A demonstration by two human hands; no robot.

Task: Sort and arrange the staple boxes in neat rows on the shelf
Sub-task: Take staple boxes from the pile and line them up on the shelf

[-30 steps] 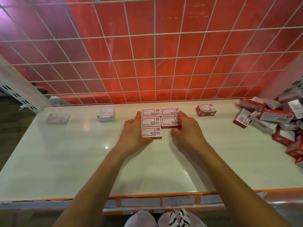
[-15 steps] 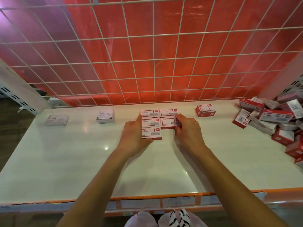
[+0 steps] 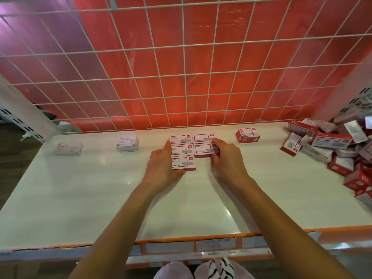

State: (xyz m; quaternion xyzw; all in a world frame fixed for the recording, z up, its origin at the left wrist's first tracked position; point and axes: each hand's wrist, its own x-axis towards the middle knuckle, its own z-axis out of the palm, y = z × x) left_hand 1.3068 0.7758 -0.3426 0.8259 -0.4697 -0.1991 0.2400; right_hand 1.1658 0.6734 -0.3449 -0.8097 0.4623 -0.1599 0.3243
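Several red-and-white staple boxes (image 3: 182, 151) lie flat in a tight block at the middle back of the white shelf (image 3: 100, 198), three in the left column and two in the right. My left hand (image 3: 161, 168) presses against the left side of the block, its thumb under the nearest box (image 3: 183, 163). My right hand (image 3: 227, 158) grips the right side of the second box (image 3: 203, 150) in the right column, fingers curled over its edge. One more red box (image 3: 248, 135) sits alone to the right.
A loose heap of red and white boxes (image 3: 332, 146) fills the shelf's right end. A white "STAPLES" box (image 3: 69, 148) and a white paper-clips box (image 3: 127, 143) stand at the back left. A white wire grid (image 3: 181, 77) backs the shelf; an orange rail (image 3: 201, 238) edges its front.
My right hand has slid up along the right column, from below the second box to gripping its side. My left hand stays against the left column.
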